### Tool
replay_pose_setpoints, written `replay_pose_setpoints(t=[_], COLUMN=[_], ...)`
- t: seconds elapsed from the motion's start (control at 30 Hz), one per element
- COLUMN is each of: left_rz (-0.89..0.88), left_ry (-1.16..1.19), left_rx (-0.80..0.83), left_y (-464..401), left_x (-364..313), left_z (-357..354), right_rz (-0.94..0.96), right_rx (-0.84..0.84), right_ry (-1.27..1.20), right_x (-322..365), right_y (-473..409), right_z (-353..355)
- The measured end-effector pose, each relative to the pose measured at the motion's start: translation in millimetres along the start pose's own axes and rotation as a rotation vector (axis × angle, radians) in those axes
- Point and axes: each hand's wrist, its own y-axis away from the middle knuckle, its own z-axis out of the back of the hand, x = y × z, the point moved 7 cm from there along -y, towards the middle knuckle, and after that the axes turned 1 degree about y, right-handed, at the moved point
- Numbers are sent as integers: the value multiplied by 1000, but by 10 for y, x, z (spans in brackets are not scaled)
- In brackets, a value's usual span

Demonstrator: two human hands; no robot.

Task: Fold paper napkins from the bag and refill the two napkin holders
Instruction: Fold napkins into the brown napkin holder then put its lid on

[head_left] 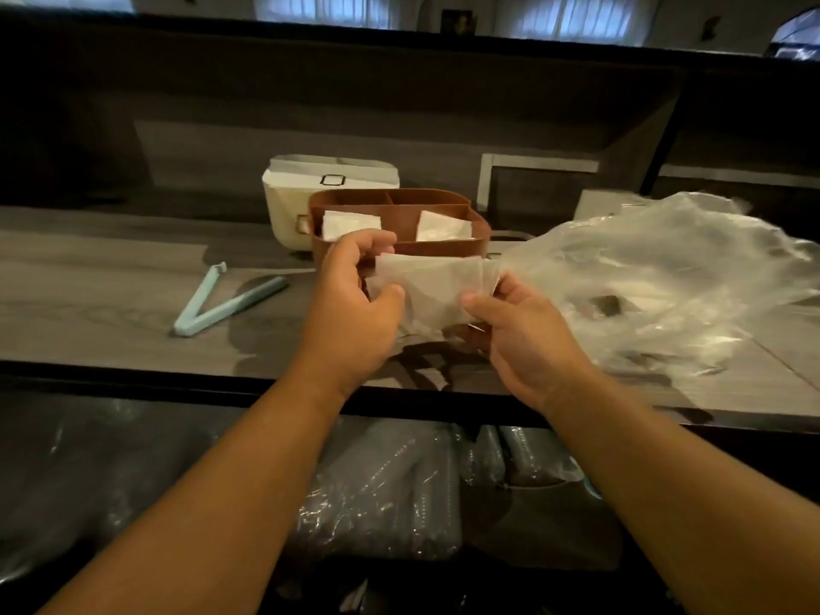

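A white paper napkin (432, 288) is stretched between both hands above the counter. My left hand (357, 299) pinches its left edge with thumb and curled fingers. My right hand (517, 330) pinches its right lower edge. Just behind stands a brown napkin holder (443, 248) with compartments; folded napkins (350, 224) sit in its left and right front slots. A cream-white holder (284, 206) stands behind it to the left. The clear plastic bag (656, 277) lies crumpled on the right.
A light-blue bag clip (213, 301) lies open on the grey counter (88, 295) to the left. A dark raised ledge runs behind the holders. Below the counter's front edge, wrapped stacks in plastic (399, 494) fill a lower shelf.
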Motion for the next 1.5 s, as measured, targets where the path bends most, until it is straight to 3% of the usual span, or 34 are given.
replay_pose_setpoints(t=[0.13, 0.37, 0.77, 0.93, 1.13, 1.3, 1.4, 1.5], left_rz=[43, 70, 92, 119, 59, 86, 170, 322], left_ry=[-162, -274, -192, -289, -281, -432, -533, -494], left_rx=[104, 174, 27, 97, 84, 89, 194, 301], left_y=[111, 154, 155, 197, -46, -594, -830, -985], left_x=[103, 140, 161, 180, -326, -849, -855, -667], left_z=[164, 101, 235, 155, 296, 372, 262, 82], right_rz=[84, 168, 160, 128, 250, 395, 446, 442], right_rx=[-3, 17, 6, -2, 31, 42, 108, 219], right_ry=[311, 576, 564, 608, 561, 869, 1112, 1362], right_x=[-59, -50, -37, -106, 574, 1308, 1478, 1478], right_y=[10, 105, 58, 58, 55, -342, -638, -891], right_z=[-173, -309, -364, -377, -427, -692, -840, -919])
